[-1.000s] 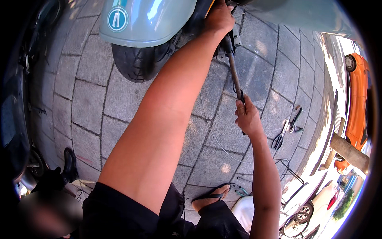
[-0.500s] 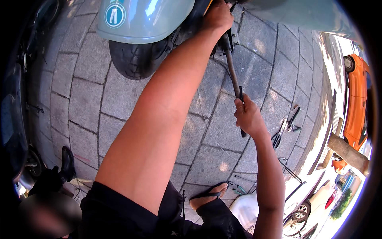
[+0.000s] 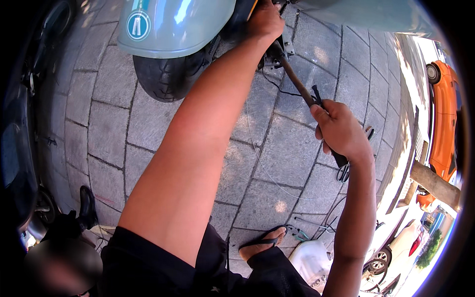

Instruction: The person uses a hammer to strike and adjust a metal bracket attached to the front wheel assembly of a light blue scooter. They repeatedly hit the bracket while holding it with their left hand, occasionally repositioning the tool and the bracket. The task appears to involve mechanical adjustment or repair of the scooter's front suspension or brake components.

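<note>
A blue-grey scooter's front fender (image 3: 173, 29) with a round sticker curves over a black tyre (image 3: 166, 79) at the top left. My left hand (image 3: 266, 22) reaches up to the dark parts beside the fender, its fingers curled; what they hold is hidden near the upper edge. Below it, a bare brown metal handlebar (image 3: 296, 78) slants down to the right. My right hand (image 3: 341, 127) is closed round its lower end, where a black grip (image 3: 340, 159) and a black lever (image 3: 316, 94) show. A dark cable (image 3: 282, 91) hangs beside the bar.
Grey paving (image 3: 277, 163) lies below, with a thin pale wire (image 3: 252, 138) across it. Scissor handles (image 3: 343, 173) show beside my right wrist. Near my sandalled foot (image 3: 262, 242) are a white object (image 3: 309, 260) and loose cables. Another person's black shoe (image 3: 87, 207) is at left.
My right hand has moved right and slightly up, swinging the handlebar's lower end to the right. It now hides most of the tools on the paving. My left hand has barely shifted.
</note>
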A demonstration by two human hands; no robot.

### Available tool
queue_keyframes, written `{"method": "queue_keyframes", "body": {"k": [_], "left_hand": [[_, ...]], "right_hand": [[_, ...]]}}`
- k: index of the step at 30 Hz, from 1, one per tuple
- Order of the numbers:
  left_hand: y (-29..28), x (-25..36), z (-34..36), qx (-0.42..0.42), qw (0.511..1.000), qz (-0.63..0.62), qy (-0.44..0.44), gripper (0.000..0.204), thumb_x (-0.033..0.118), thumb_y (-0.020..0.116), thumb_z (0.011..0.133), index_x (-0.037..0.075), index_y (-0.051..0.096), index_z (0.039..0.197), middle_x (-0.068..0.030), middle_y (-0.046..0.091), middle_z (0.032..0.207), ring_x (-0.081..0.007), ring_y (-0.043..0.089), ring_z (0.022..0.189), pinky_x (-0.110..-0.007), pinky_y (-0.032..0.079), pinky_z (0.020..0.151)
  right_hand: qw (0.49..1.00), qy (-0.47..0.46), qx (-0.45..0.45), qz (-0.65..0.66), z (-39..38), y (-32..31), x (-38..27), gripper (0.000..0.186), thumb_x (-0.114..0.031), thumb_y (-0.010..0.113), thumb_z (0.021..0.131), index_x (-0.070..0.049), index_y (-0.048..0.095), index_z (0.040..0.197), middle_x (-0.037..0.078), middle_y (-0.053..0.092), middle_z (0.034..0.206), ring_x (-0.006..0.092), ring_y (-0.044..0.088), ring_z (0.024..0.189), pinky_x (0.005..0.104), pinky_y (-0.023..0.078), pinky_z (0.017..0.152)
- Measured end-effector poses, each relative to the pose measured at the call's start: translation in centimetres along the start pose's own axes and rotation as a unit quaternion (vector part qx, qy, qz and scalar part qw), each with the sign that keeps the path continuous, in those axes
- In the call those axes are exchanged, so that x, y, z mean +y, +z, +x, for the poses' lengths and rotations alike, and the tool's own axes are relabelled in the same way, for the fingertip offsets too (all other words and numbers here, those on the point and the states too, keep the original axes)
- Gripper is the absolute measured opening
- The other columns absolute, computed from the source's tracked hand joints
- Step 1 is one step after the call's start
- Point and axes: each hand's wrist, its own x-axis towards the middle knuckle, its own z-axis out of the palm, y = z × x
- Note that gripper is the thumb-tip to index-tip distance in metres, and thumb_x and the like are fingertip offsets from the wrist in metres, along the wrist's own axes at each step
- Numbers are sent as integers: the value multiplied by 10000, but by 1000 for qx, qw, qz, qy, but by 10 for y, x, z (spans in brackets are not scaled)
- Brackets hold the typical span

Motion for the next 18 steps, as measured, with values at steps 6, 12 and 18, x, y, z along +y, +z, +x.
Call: {"method": "queue_keyframes", "body": {"k": [6, 12, 18], "left_hand": [[-6, 30, -1, -61, 997, -35, -15, 704, 270, 573, 1076, 89, 281, 1690, -251, 441, 1661, -410, 434, 1534, -466, 383, 1243], [-9, 15, 1, -34, 999, -28, 7, 639, 270, 543, 1081, 60, 341, 1650, -265, 451, 1642, -420, 449, 1517, -474, 397, 1232], [-13, 16, 1, -26, 1000, 0, 16, 636, 274, 548, 1079, 71, 346, 1647, -261, 470, 1626, -420, 470, 1498, -482, 404, 1220]], "right_hand": [[983, -123, 136, -5, 36, 92, 94, 360, -333, 500, 1137, -18, 623, 1261, 280, 729, 845, 498, 742, 797, 578, 573, 735], [983, -90, 161, -7, 56, 141, 108, 447, -382, 469, 1135, -77, 562, 1448, 322, 744, 940, 559, 710, 910, 642, 551, 819], [984, -94, 152, -12, 49, 128, 101, 438, -372, 477, 1129, -32, 584, 1383, 329, 738, 924, 553, 710, 903, 631, 551, 821]]}}
